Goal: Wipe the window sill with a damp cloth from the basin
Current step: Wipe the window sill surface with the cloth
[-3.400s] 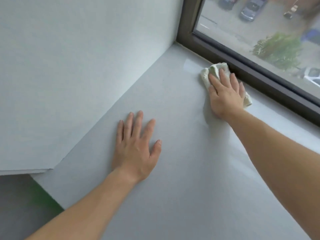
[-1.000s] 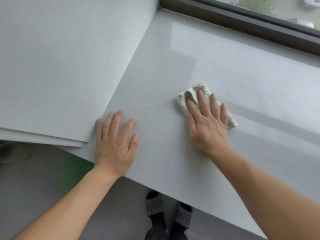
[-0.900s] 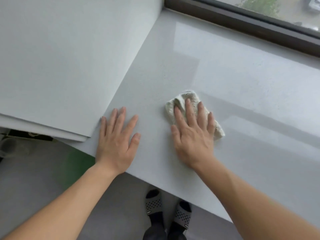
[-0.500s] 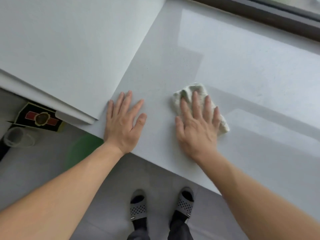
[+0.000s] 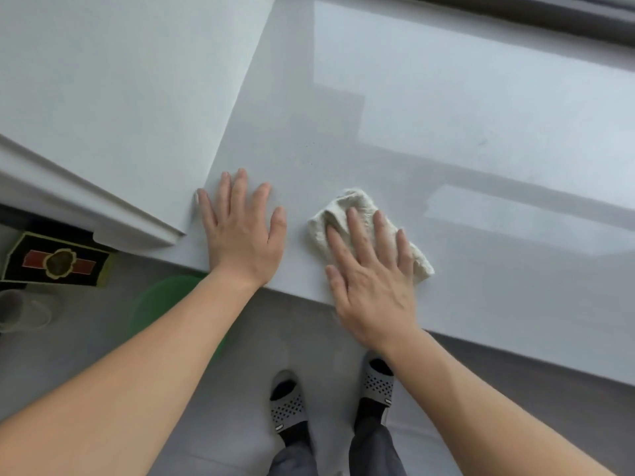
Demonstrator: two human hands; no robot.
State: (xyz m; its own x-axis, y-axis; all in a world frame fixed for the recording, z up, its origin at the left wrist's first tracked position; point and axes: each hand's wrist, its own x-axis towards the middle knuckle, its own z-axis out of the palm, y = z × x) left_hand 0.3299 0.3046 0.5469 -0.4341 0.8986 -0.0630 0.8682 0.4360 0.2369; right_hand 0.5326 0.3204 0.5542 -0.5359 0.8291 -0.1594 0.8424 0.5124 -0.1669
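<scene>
right hand lay flat, fingers spread, pressing the cloth down onto the sill. no pinch: the grip was apart, palm and fingers pinning the cloth rather than closed round it. cloth sat bunched under the fingertips and poked out ahead of them and to their right; wrist already hung past the sill's near edge, over the floor.

left hand also flat and empty, grip apart, braced on the sill just left of the cloth, close but not touching it. its little finger lay against the corner where the wall meets the sill.

cloth's long axis ran diagonally, from far-left to near-right of the pressing hand. right hand was the one on it; left hand only steadied.

judgement: wiping was in progress, with this stroke at the near edge. most of the sill lay away from the grip, ahead toward the window frame and off to the right, so the coming stroke likely needed to go forward or rightward. the far part showed a glossy sheen, but wet or mere reflection, could not tell.

green basin showed on the floor below the left forearm, partly hidden. risk: dragging the cloth off the edge.
</scene>
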